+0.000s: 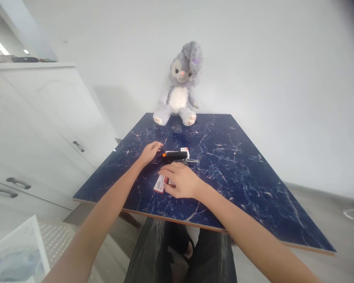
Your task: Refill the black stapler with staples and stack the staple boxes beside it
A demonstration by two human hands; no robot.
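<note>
A small red-and-white box [159,184] lies near the front of the table, partly covered by my right hand [179,181]. The fingers and thumb of that hand curl around red-and-white packaging, some of it hidden under the palm. Just beyond is a long black object with an orange end [176,155], its exact kind unclear. A thin shiny metal piece [192,160] sticks out at its right, and another small white-and-red box [185,149] shows behind it. My left hand [150,151] rests on the table left of the black object, fingers stretched out, holding nothing visible.
A grey plush rabbit [178,86] sits at the far edge of the dark blue marbled table [230,173], against the white wall. White cabinets [41,129] stand on the left. A white-framed item [17,255] is at the lower left.
</note>
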